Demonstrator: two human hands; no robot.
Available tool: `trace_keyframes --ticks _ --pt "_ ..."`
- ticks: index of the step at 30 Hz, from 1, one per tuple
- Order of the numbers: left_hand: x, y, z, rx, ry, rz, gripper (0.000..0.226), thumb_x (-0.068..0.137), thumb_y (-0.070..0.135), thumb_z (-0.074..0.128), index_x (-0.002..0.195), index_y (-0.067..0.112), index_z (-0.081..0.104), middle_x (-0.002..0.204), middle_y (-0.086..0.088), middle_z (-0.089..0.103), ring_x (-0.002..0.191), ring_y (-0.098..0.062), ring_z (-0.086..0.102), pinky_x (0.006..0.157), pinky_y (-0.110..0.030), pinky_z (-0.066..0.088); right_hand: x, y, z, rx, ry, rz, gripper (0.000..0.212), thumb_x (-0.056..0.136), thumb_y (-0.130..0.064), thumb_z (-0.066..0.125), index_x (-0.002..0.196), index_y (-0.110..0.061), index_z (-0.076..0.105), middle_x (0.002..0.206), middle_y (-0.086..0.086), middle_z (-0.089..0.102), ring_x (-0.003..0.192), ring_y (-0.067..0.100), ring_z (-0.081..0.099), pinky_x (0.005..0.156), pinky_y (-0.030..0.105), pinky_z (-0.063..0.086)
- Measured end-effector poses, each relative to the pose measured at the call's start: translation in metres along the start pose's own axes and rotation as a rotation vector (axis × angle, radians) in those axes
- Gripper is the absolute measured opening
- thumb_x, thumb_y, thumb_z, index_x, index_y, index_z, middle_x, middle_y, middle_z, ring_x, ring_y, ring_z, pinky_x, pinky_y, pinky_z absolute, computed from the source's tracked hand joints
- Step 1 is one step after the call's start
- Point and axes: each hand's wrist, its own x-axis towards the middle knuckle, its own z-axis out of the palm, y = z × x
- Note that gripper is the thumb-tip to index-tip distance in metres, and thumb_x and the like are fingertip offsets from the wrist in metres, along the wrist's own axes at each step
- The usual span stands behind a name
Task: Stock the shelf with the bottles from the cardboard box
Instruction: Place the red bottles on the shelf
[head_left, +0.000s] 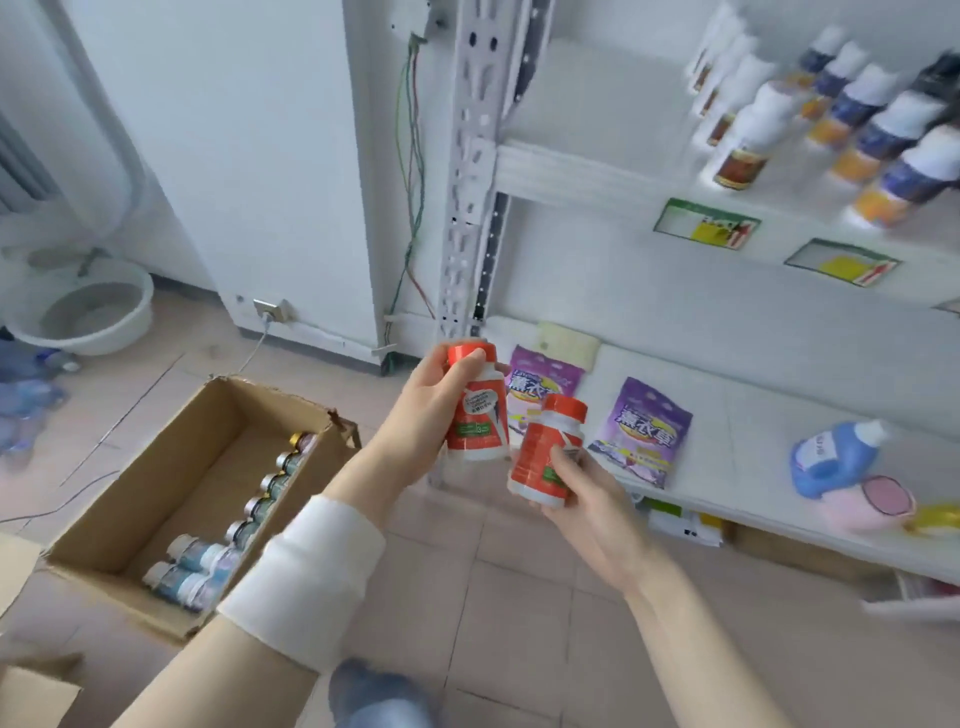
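Observation:
My left hand (426, 410) grips a red-capped bottle with a red and white label (478, 415), held upright in front of the shelf's post. Just to its right, my right hand (587, 493) holds a second red bottle (545, 452) from below, tilted slightly. An open cardboard box (156, 467) sits on the floor at lower left, with several small bottles (228, 530) lined along its right wall. The white shelf (597, 176) fills the right side; its upper board carries rows of white-capped bottles (748, 135).
The lower shelf board (753, 415) bears two purple bags (644, 431), a blue detergent jug (836, 457) and a pink item. Price tags hang on the upper board's edge. A white basin (88, 312) and loose wires stand at the left wall. Tiled floor lies underfoot.

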Motion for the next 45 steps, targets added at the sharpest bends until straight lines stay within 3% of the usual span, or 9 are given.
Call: trace_keyframes --ticks 4,14,18,23,27,31,35,40,45 --pt "-0.014 -0.004 0.123 0.006 -0.143 0.040 0.010 0.095 0.022 0.048 0.101 0.019 0.055 0.079 0.003 0.074 0.072 -0.014 0.071 0.059 -0.026 0.056 -0.067 -0.044 -0.091 -0.089 0.086 -0.149 0.041 0.071 -0.031 0.061 0.111 -0.021 0.056 0.102 -0.008 0.072 0.097 0.005 0.067 0.071 0.019 0.054" --pt "-0.024 0.005 0.370 0.100 -0.442 0.142 0.012 0.090 0.026 0.055 0.101 0.020 0.056 0.080 0.004 0.074 0.070 -0.015 0.070 0.060 -0.026 0.056 -0.186 -0.154 -0.250 -0.124 0.330 -0.323 0.073 0.060 -0.048 0.067 0.125 -0.019 0.049 0.115 0.001 0.067 0.105 0.013 0.065 0.094 0.034 0.047" --pt "-0.013 0.008 0.439 0.153 -0.512 0.217 0.015 0.089 0.029 0.055 0.100 0.020 0.058 0.080 0.007 0.074 0.074 -0.013 0.071 0.061 -0.024 0.055 -0.205 -0.192 -0.294 -0.100 0.381 -0.393 0.059 0.064 -0.049 0.063 0.117 -0.023 0.055 0.116 0.004 0.067 0.112 0.020 0.060 0.107 0.046 0.038" --pt "0.023 0.023 0.507 0.237 -0.575 0.340 0.022 0.079 0.042 0.058 0.099 0.031 0.058 0.091 0.007 0.072 0.083 -0.009 0.070 0.067 -0.022 0.056 -0.205 -0.250 -0.349 -0.161 0.430 -0.456 0.065 0.062 -0.048 0.061 0.120 -0.020 0.052 0.113 0.004 0.068 0.109 0.020 0.062 0.106 0.045 0.039" --pt "0.067 0.044 0.558 0.249 -0.589 0.398 0.018 0.085 0.036 0.057 0.101 0.027 0.060 0.100 -0.001 0.072 0.088 -0.015 0.071 0.075 -0.028 0.058 -0.189 -0.316 -0.392 -0.196 0.441 -0.547 0.066 0.059 -0.043 0.065 0.120 -0.020 0.052 0.115 0.002 0.067 0.111 0.018 0.061 0.107 0.043 0.037" --pt "0.112 0.067 0.600 0.285 -0.582 0.446 0.020 0.089 0.032 0.054 0.100 0.018 0.062 0.091 0.000 0.073 0.078 -0.012 0.072 0.063 -0.021 0.057 -0.161 -0.387 -0.422 -0.259 0.453 -0.625 0.070 0.057 -0.040 0.068 0.121 -0.020 0.049 0.118 0.003 0.065 0.113 0.017 0.059 0.107 0.046 0.038" --pt "0.159 0.085 0.633 0.351 -0.561 0.488 0.008 0.092 0.032 0.051 0.092 0.028 0.058 0.084 0.011 0.071 0.073 -0.002 0.070 0.056 -0.012 0.051 -0.128 -0.444 -0.446 -0.335 0.404 -0.637 0.078 0.056 -0.039 0.071 0.126 -0.021 0.042 0.119 0.001 0.063 0.112 0.017 0.059 0.105 0.045 0.039" --pt "0.210 0.089 0.660 0.506 -0.499 0.489 0.016 0.092 0.036 0.048 0.106 0.027 0.052 0.094 0.018 0.064 0.082 0.000 0.064 0.064 -0.010 0.052 -0.081 -0.487 -0.472 -0.418 0.339 -0.618 0.049 0.078 -0.021 0.069 0.115 -0.030 0.038 0.106 -0.008 0.060 0.101 0.006 0.058 0.097 0.035 0.043" --pt "0.249 0.089 0.670 0.627 -0.388 0.481 0.030 0.091 0.038 0.050 0.118 0.024 0.048 0.101 0.010 0.060 0.091 -0.007 0.059 0.070 -0.017 0.047 -0.045 -0.511 -0.483 -0.456 0.301 -0.613 0.055 0.076 -0.019 0.073 0.117 -0.028 0.037 0.101 -0.007 0.060 0.095 0.008 0.060 0.089 0.032 0.047"
